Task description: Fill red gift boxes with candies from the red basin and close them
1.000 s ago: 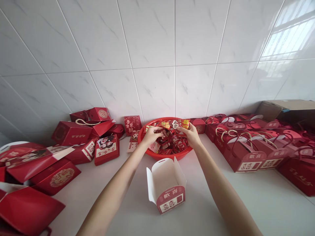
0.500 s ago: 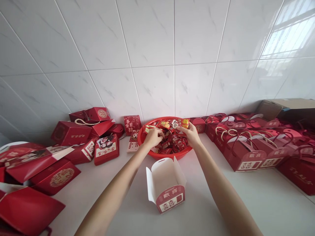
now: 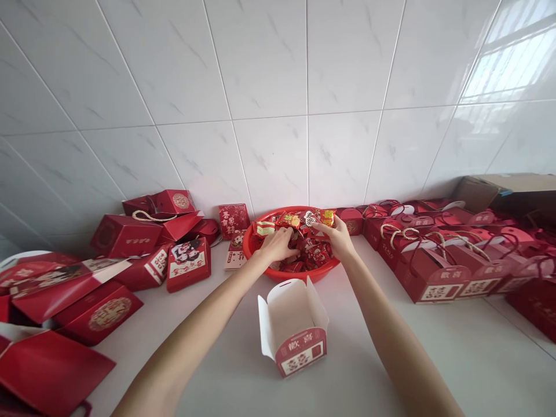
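A red plastic basin (image 3: 248,242) filled with wrapped candies (image 3: 315,253) stands against the wall. My left hand (image 3: 278,245) reaches into its left half, thumb and fingers apart over the candies; its fingertips are partly hidden among the wrappers. At the basin's right rim, my right hand (image 3: 339,236) pinches several wrapped sweets, among them a red-and-gold packet (image 3: 327,218) and a white one with dark characters (image 3: 310,218). In front of the basin, between my forearms, sits an open red-and-white gift box (image 3: 299,336), its flaps up and its white inside visible.
Red boxes with rope handles (image 3: 438,272) stand in rows on the right, a cardboard box (image 3: 508,185) behind them. On the left lies a jumbled pile of red boxes (image 3: 99,307). Red printed cards (image 3: 233,221) lean on the tiled wall left of the basin.
My left hand has shifted slightly rightward in the basin, its fingers spreading from a closer curl. My right hand stays put with its sweets. A red box at the far right edge has moved rightward.
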`<action>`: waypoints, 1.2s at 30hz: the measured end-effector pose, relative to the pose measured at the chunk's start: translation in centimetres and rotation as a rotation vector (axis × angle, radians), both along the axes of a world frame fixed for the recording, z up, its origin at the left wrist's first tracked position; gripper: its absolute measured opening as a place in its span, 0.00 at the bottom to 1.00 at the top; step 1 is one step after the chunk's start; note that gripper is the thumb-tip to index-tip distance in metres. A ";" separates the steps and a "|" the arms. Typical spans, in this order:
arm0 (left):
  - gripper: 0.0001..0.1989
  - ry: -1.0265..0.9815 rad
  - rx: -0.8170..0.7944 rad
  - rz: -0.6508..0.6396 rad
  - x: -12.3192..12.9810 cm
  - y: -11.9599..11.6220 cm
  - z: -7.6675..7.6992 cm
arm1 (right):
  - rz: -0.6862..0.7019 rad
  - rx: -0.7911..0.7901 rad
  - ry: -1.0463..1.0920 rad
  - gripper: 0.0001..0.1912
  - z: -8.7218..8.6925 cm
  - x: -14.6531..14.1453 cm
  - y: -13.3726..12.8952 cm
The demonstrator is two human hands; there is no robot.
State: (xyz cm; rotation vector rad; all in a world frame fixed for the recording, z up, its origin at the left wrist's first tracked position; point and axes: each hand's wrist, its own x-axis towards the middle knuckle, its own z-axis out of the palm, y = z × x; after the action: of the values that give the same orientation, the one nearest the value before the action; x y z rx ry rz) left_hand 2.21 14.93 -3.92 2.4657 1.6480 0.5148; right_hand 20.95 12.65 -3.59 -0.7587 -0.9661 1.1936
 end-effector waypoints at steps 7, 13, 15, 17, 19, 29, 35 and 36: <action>0.15 -0.167 -0.001 -0.156 0.7 0.3 0.4 | 0.008 0.020 -0.010 0.20 -0.1 0.0 0.0; 0.08 -0.378 -0.052 -0.089 0.3 0.1 0.4 | 0.003 0.008 -0.011 0.21 0.1 -0.1 -0.1; 0.06 -0.436 -0.039 -0.059 0.2 0.0 0.3 | 0.007 0.005 -0.006 0.21 0.1 -0.1 -0.1; 0.07 -0.483 -0.026 -0.052 0.0 0.1 0.3 | 0.008 0.008 0.003 0.21 0.1 -0.1 -0.1; 0.09 -0.549 -0.016 -0.079 -0.2 0.2 0.2 | 0.005 0.000 0.003 0.21 0.1 -0.1 -0.1; 0.22 -0.990 -0.035 -0.155 -0.6 0.6 0.3 | 0.051 -0.016 0.001 0.23 0.5 0.0 -0.4; 0.25 -1.066 -0.164 -0.239 -0.6 0.2 0.4 | 0.142 0.039 0.009 0.25 0.0 0.1 -0.1; 0.25 -1.058 -0.170 -0.255 -0.6 0.2 0.4 | 0.149 0.050 0.014 0.25 0.0 0.2 -0.1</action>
State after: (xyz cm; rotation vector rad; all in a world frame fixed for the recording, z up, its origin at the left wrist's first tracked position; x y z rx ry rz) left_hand 1.65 15.14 -3.53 1.6851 0.8711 1.2652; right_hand 21.10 12.59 -3.62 -0.6474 -1.0516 1.2968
